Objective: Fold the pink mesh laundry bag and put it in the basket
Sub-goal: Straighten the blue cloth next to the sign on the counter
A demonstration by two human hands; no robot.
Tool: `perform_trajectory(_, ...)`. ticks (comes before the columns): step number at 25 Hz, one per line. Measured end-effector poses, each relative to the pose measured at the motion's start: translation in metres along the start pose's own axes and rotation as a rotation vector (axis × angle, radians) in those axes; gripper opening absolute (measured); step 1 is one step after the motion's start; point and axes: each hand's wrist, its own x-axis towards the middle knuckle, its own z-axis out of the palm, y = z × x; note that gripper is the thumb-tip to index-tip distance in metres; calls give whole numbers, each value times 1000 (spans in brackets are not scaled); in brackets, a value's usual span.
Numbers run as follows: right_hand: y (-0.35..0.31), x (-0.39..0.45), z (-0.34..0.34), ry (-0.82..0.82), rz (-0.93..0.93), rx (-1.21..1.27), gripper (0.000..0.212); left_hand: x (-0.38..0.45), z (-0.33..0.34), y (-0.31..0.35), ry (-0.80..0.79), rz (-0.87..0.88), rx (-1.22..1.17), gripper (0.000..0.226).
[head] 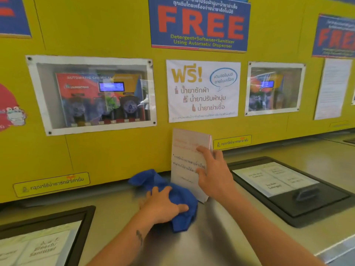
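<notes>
No pink mesh laundry bag and no basket appear in the head view. My left hand [163, 205] presses a crumpled blue cloth [153, 181] onto the steel top of the washing machines [207, 237]. My right hand [213, 173] grips the right edge of a white standing sign card [184, 148] with Thai print, holding it tilted up off the steel surface, just behind the cloth.
Black-framed detergent lids lie at the lower left [82, 215] and at the right [299, 215]. A yellow wall [115, 150] rises straight behind the steel top, with a blue FREE poster [199, 24], a white Thai notice [203, 91] and two glazed dispenser windows.
</notes>
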Motion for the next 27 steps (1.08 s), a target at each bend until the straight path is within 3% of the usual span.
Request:
perform_trajectory(4, 0, 10, 8, 7, 5, -33, 61, -5, -5, 1, 122, 158, -78, 62)
perform_trajectory(9, -19, 29, 2, -57, -100, 141, 59, -32, -51, -40, 286, 245, -89, 58)
perform_trajectory(13, -70, 38, 18, -168, -208, 456, 58, -78, -131, -123, 523, 140, -60, 52)
perform_trajectory(21, -286, 11, 136, -376, -357, 856, 57, -206, -219, -329, 933, -147, 44, 55)
perform_trajectory(27, -456, -42, 251, -491, -434, 893, 65, -289, -249, -490, 1058, -275, 121, 49)
